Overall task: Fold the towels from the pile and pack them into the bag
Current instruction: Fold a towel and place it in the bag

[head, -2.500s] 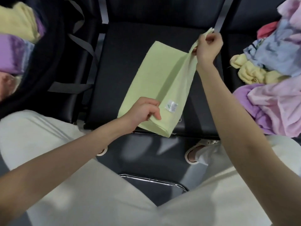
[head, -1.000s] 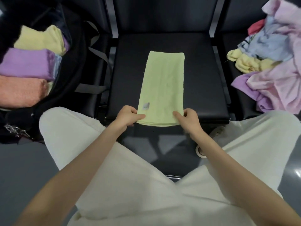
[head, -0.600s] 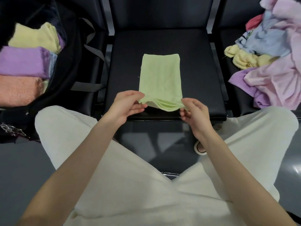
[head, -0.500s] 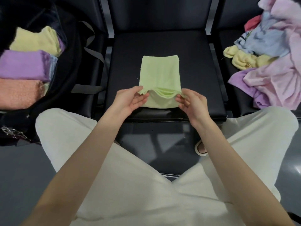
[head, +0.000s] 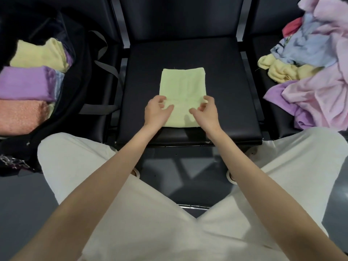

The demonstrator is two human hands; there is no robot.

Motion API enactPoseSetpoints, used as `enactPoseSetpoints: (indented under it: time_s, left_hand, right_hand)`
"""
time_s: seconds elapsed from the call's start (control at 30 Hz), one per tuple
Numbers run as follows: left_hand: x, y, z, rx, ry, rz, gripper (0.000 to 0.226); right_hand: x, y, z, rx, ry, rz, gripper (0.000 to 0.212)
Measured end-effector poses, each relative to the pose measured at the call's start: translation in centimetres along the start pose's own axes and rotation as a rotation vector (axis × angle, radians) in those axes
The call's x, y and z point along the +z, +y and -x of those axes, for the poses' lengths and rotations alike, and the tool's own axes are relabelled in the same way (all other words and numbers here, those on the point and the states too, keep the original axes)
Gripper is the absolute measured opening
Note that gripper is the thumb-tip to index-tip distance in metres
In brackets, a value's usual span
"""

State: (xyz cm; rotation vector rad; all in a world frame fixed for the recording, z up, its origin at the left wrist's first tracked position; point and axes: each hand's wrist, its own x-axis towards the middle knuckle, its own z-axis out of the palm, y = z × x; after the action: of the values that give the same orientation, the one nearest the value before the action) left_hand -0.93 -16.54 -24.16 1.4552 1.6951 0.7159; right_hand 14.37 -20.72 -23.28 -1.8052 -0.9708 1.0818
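In the middle of the frame, the left hand and right hand are pinching the near edge of the green towel, carrying it over the part lying on the black seat. The towel's long axis is running straight away from both hands, each equally near. The open bag is waiting at the left of the frame, and the pile is lying at the upper right.

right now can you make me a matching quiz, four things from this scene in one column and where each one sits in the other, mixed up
1. light green folded towel
2. purple folded towel
3. loose pile of pink, blue and yellow towels
4. orange folded towel

A. seat at far right
B. middle black seat, under both hands
C. black bag, nearest edge
D. black bag, between yellow and orange towels

Pairs: 1-B, 2-D, 3-A, 4-C
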Motion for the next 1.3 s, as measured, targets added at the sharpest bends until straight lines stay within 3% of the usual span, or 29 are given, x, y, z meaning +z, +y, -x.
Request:
enactPoseSetpoints:
  time_s: [0.07, 0.13, 0.23, 0.33, 0.43, 0.6, 0.7, 0.87, 1.0, 1.17, 1.3]
  left_hand:
    - [-0.5, -1.0, 0.7, 0.297, -0.097, -0.279, 0.02]
    - [-1.1, -2.0, 1.1, 0.46, -0.179, -0.503, 0.019]
    - [-1.8, -2.9, 1.1, 0.51, -0.238, -0.612, 0.031]
    - [-2.3, -3.0, 0.7, 0.535, -0.295, -0.671, 0.042]
    - [-2.5, -3.2, 0.4, 0.544, -0.254, -0.649, 0.041]
    - [-2.9, -2.9, 0.9, 0.487, -0.187, -0.519, 0.02]
    - [-4.5, -1.6, 1.9, 0.414, -0.243, -0.311, 0.014]
    - [-5.6, 0.0, 2.0, 0.3, -0.186, -0.077, 0.016]
    - [-5.1, 0.6, 0.0, 0.115, -0.123, 0.066, 0.017]
    - [-3.5, 0.5, -2.9, -0.105, -0.021, 0.322, 0.037]
    - [-3.0, 0.2, -3.0, -0.132, -0.032, 0.223, 0.054]
  right_hand:
    - [-0.9, 1.2, -0.1, -0.207, -0.061, 0.345, 0.054]
    - [-2.0, 2.2, -0.3, -0.317, -0.114, 0.651, 0.047]
    - [-3.2, 3.0, -0.5, -0.406, -0.15, 0.946, 0.054]
    - [-3.3, 3.5, -0.9, -0.47, -0.13, 1.014, 0.058]
    - [-2.9, 3.7, -1.5, -0.521, -0.064, 1.011, 0.046]
    - [-3.5, 3.2, -1.6, -0.546, -0.035, 0.933, 0.024]
    - [-4.3, 2.5, -0.2, -0.463, 0.014, 0.643, 0.022]
    - [-4.5, 0.8, 0.7, -0.242, -0.043, 0.132, 0.024]
    - [-3.1, 0.2, -0.8, -0.105, 0.006, -0.085, 0.008]
    - [-1.8, 0.8, -3.7, -0.006, 0.123, -0.162, 0.029]
    - [-1.5, 2.1, -5.1, -0.035, 0.151, 0.024, 0.058]
